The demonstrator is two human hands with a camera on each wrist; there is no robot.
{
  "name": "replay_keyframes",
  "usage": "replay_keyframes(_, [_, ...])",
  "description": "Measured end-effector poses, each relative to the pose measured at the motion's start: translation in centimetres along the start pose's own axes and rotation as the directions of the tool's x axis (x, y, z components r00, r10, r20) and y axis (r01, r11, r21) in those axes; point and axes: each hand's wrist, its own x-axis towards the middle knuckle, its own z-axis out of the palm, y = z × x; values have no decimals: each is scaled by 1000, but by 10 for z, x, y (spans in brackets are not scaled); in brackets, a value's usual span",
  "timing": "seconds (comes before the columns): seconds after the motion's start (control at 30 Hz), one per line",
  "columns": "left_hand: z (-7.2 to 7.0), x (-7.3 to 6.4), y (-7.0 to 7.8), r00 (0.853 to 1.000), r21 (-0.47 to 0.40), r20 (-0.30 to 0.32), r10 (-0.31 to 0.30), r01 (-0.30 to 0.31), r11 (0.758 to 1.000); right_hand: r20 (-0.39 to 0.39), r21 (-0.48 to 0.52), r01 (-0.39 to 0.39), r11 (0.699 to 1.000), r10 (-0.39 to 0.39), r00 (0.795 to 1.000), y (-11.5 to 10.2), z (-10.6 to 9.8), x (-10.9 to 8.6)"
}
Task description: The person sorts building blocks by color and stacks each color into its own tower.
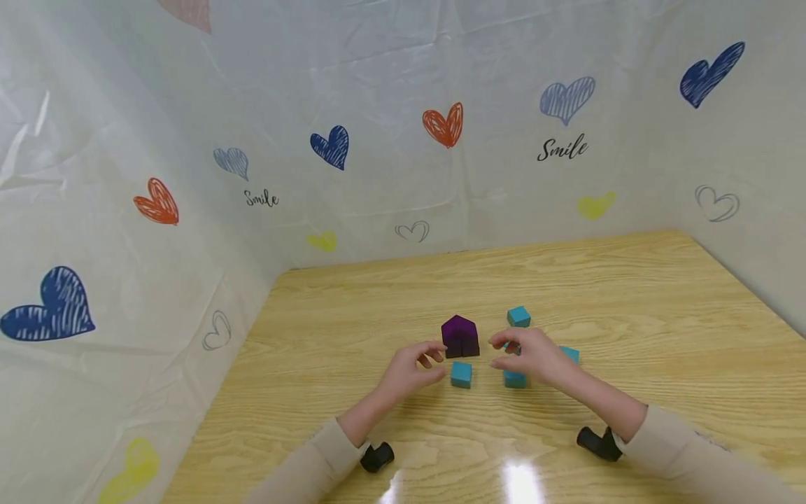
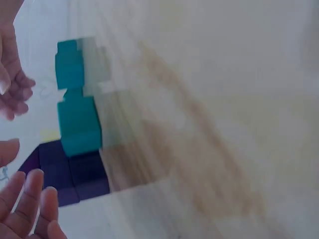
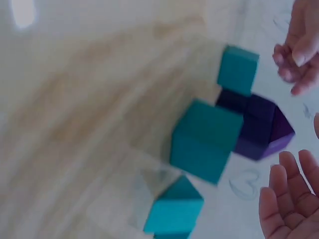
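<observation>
A pair of dark purple blocks (image 1: pixel 460 338) stands side by side on the table, together forming a pointed outline. Just in front of them sits a blue-teal cube (image 1: pixel 461 374). My left hand (image 1: pixel 412 369) hovers at the left of these, fingers loosely curved and holding nothing. On the other side my right hand (image 1: pixel 530 354) is over several teal blocks, its thumb and fingers apart with nothing between them. One teal block (image 1: pixel 514 379) shows below that hand, and another is mostly hidden by its fingers. In the right wrist view a teal cube (image 3: pixel 207 141) appears near the purple blocks (image 3: pixel 256 124).
Behind the right hand lies a teal block (image 1: pixel 519 316), and another teal block (image 1: pixel 569 354) is to its right. The wooden table (image 1: pixel 352 308) meets a white sheet (image 1: pixel 378 196) printed with hearts at the back and sides. Black wrist devices (image 1: pixel 378 457) are worn under both sleeves.
</observation>
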Motion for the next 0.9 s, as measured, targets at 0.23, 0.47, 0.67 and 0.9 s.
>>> replay_keyframes(0.23, [11, 0, 3, 996, 69, 55, -71, 67, 995, 51, -149, 74, 986, -67, 996, 1, 32, 9])
replay_keyframes(0.47, [17, 3, 3, 992, 130, 86, -93, 81, 988, 93, -200, 27, 979, -8, 996, -3, 44, 18])
replay_keyframes(0.67, [21, 5, 4, 982, 144, 120, -145, 127, 981, 84, -214, -25, 976, 44, 996, -6, 48, 22])
replay_keyframes(0.9, [23, 5, 4, 979, 167, 124, -162, 140, 976, 99, -228, 8, 974, 15, 995, -5, 50, 22])
